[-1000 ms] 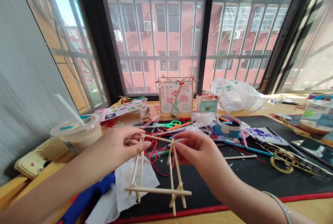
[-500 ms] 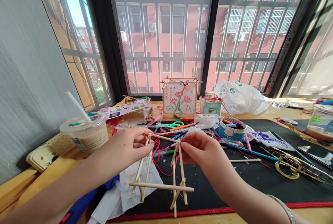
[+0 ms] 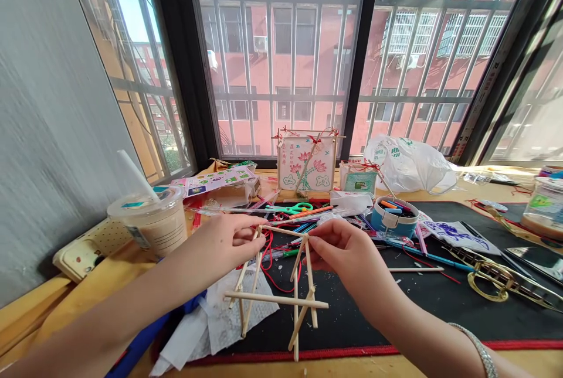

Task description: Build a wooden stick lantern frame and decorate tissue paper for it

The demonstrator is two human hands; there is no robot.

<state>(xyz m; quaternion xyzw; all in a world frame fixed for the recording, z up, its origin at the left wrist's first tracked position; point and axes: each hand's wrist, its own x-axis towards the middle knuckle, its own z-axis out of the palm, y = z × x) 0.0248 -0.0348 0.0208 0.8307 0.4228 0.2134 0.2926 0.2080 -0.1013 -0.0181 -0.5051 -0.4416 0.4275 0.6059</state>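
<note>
A frame of thin wooden sticks (image 3: 277,299) stands in front of me over the black mat (image 3: 417,307). My left hand (image 3: 229,243) pinches its top left corner. My right hand (image 3: 347,252) pinches the top right corner, where the sticks meet. Both hands are closed on the frame, which is tilted slightly. Crumpled white tissue (image 3: 224,319) lies under its left side.
A lidded drink cup with a straw (image 3: 152,222) stands at the left. A small decorated paper lantern (image 3: 307,165), green scissors (image 3: 292,209), a blue pen pot (image 3: 393,214), a plastic bag (image 3: 407,164) and gold ribbon (image 3: 488,278) lie behind. Barred windows close the back.
The view has shifted a little, and the stick frame with both hands sits slightly further right and higher. Both hands keep their grip on its top corners.
</note>
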